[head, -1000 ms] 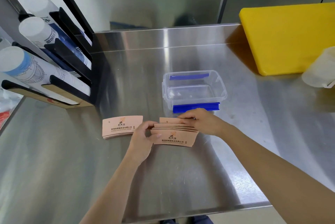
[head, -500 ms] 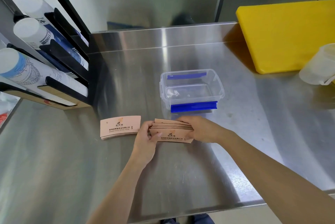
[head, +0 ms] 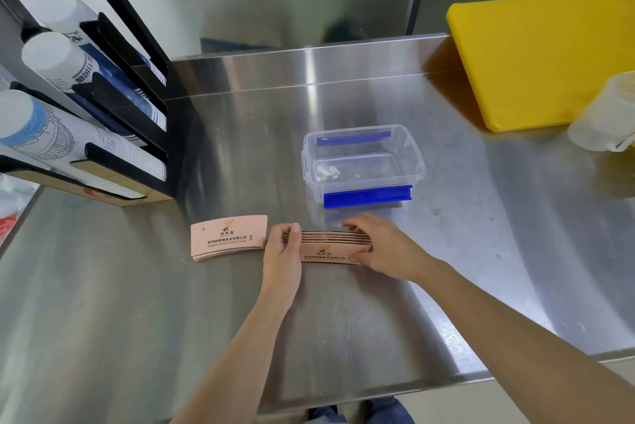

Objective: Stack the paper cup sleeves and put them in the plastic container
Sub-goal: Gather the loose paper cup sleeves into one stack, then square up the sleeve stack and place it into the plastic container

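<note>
A stack of flat pink paper cup sleeves stands tilted on its long edge on the steel counter, pressed between both hands. My left hand grips its left end and my right hand holds its right end. A second, smaller pile of sleeves lies flat just left of my left hand. The clear plastic container with blue clips sits open behind the held stack, with only a small white scrap inside.
A black cup dispenser rack with white paper cups stands at the left. A yellow cutting board leans at the back right, with a translucent jug in front of it. The counter's front edge is near.
The fanned sleeves have been squared together into a tighter stack and tipped up on edge. Both hands closed in on its ends.
</note>
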A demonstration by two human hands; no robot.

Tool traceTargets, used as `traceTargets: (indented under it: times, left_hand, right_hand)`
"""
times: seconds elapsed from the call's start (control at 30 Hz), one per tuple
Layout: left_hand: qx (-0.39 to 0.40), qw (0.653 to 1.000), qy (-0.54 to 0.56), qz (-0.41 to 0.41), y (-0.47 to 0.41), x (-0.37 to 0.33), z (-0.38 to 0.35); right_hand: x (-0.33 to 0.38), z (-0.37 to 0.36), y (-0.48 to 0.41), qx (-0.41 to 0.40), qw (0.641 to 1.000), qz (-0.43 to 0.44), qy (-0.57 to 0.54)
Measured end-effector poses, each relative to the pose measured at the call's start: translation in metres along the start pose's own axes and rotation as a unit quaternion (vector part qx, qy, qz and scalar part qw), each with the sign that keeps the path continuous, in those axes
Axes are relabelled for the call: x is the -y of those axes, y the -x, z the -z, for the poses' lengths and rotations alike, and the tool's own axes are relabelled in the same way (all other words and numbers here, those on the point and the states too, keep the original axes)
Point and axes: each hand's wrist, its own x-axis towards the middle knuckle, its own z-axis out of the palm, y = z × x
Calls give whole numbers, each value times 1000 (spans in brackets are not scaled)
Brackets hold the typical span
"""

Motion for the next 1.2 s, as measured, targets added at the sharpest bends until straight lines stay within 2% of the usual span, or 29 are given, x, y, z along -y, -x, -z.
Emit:
traceTargets:
  times: [0.1, 0.2, 0.33, 0.43, 0.57, 0.77, 0.97, 1.2]
  left_hand:
    - [8, 1000, -19, -14, 0, -2, 2]
    - [38, 998, -47, -13, 1, -2, 7]
    - [144, 988, -55, 15, -5, 9, 20]
    - [187, 970, -152, 29, -11, 14, 30]
    - [150, 961, -232, 5, -17, 21, 36]
    - [63, 989, -129, -36, -14, 16, 47]
    - [10, 995, -67, -78, -18, -7, 72]
    - [-43, 998, -27, -47, -31, -28, 110]
  right_hand:
    - [-9, -1, 4, -57, 996, -54, -30]
    - [-16, -3, 7, -77, 988, -95, -97]
    - [-20, -10, 7, -88, 975, -106, -171]
    - [-19, -15, 6, -83, 971, -98, -200]
    - [-17, -18, 3, -71, 966, -92, -232]
    - [-10, -19, -1, -84, 955, -101, -267]
    - [25, -14, -18, -103, 945, -67, -304]
    - [62, -25, -48, -91, 911, -119, -384]
